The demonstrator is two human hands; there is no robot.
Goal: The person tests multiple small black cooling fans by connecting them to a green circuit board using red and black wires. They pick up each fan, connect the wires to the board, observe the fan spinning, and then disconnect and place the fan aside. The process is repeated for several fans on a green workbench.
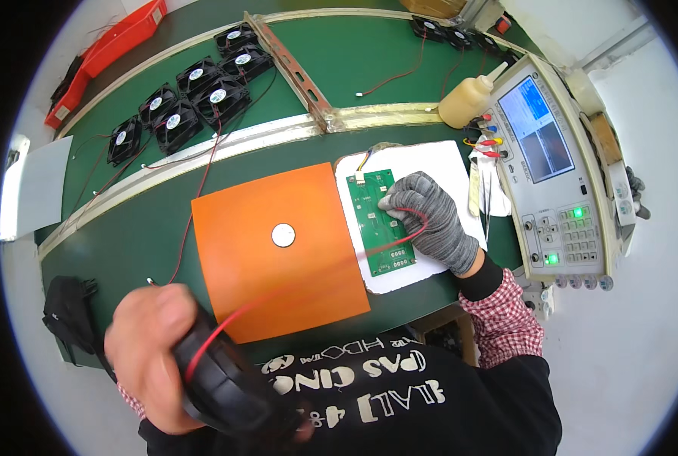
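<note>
My bare left hand [153, 346], blurred by motion, grips a black cooling fan [236, 384] near my chest. A red wire [390, 245] runs from that fan across the orange sheet to my right hand [428, 216]. That hand wears a grey striped glove, its fingers closed at the wire's end over a green circuit board [367, 216]; the fingers hide the tip. Under the board lies a white pad [422, 159], and a small white connector with coloured wires sits at the board's top edge. Left of it is the orange sheet [308, 205] with a round white sticker [283, 235].
Several black fans [178, 125] lie at the back left, some with trailing wires. A test instrument [544, 152] with a lit screen stands at right, beside a glue bottle [468, 100] and tweezers [488, 199]. A metal rail [289, 68] crosses the back; a red bin [118, 45] sits far left.
</note>
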